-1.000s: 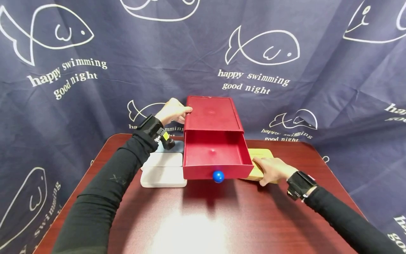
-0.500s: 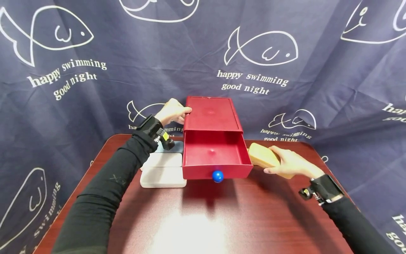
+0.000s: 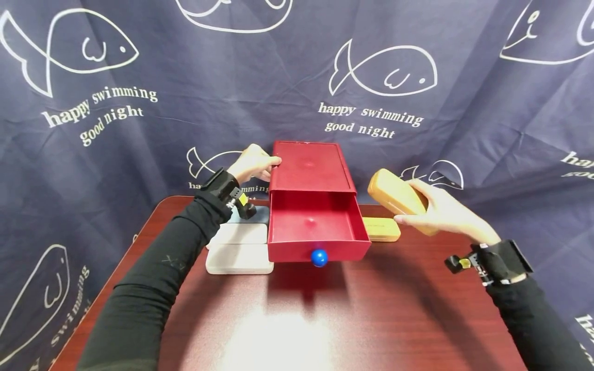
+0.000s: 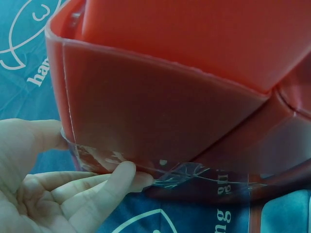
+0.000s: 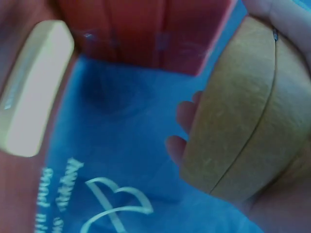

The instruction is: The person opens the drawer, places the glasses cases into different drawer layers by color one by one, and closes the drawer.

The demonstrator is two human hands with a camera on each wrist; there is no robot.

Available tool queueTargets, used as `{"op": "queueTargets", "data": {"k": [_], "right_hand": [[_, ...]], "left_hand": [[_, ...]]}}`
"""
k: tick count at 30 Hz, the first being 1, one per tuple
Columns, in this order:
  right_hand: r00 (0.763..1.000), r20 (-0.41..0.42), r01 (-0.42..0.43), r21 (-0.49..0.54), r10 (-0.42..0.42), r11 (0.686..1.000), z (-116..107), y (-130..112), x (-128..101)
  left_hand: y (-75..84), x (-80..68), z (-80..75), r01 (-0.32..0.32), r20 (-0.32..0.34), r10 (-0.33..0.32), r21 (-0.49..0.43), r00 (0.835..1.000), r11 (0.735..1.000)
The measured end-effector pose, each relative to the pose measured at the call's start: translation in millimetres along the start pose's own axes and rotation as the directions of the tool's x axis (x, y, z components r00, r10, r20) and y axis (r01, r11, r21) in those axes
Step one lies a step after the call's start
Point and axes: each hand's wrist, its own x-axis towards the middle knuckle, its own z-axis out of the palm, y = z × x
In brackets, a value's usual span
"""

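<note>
In the head view my left hand (image 3: 252, 162) grips the rear left edge of a red drawer box (image 3: 311, 167). The left wrist view shows its fingers (image 4: 104, 194) against the box's lower edge. The drawer (image 3: 287, 252), with a blue knob (image 3: 319, 257), is pulled out and its inside is bare. To the right my right hand (image 3: 445, 208) holds a yellow glasses case (image 3: 399, 191), tilted and raised above the table. Up close the case (image 5: 233, 107) is closed, with a seam and a small hinge showing. Another yellow case (image 3: 385, 230) lies beside the box, partly hidden by the drawer.
Left of the drawer, two white cases (image 3: 238, 257) and a light blue one (image 3: 260, 214) lie in a row on the brown table (image 3: 390, 319). A dark blue curtain (image 3: 297, 82) with fish drawings hangs right behind the table.
My right hand has lifted the yellow glasses case off the table, up and to the right, uncovering the other yellow case. My left hand and the drawer box have stayed put.
</note>
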Motion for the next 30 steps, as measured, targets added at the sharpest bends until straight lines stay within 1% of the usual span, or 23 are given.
{"op": "queueTargets", "data": {"k": [3,6,13,17,21,25,30], "right_hand": [[0.999,-0.009,0.043,-0.041,-0.044,0.998,-10,-16,8],[0.997,0.007,0.083,-0.094,-0.083,0.992,-20,-32,16],[0.988,0.11,0.121,-0.134,-0.106,0.984,-42,-66,31],[0.976,0.17,0.16,-0.152,-0.134,0.975,-50,-82,38],[0.954,0.238,0.226,-0.183,-0.18,0.957,-53,-96,41],[0.93,0.305,0.275,-0.216,-0.202,0.937,-50,-108,45],[0.912,0.373,0.285,-0.269,-0.173,0.92,-41,-119,53]], "left_hand": [[1.3,-1.0,0.7,-0.002,-0.002,0.002,-0.001,1.0,1.0],[2.4,-2.2,1.6,-0.008,0.003,0.008,-0.008,1.0,1.0],[2.1,-1.6,3.0,-0.008,0.007,0.009,-0.015,1.0,1.0],[0.9,0.5,2.8,-0.002,0.006,0.002,-0.008,1.0,1.0],[0.9,0.6,2.2,0.003,0.01,-0.002,-0.01,1.0,1.0],[1.5,-1.0,1.4,0.007,0.006,-0.007,-0.015,1.0,1.0],[0.6,-0.2,0.2,0.009,0.008,-0.009,-0.015,1.0,1.0]]}}
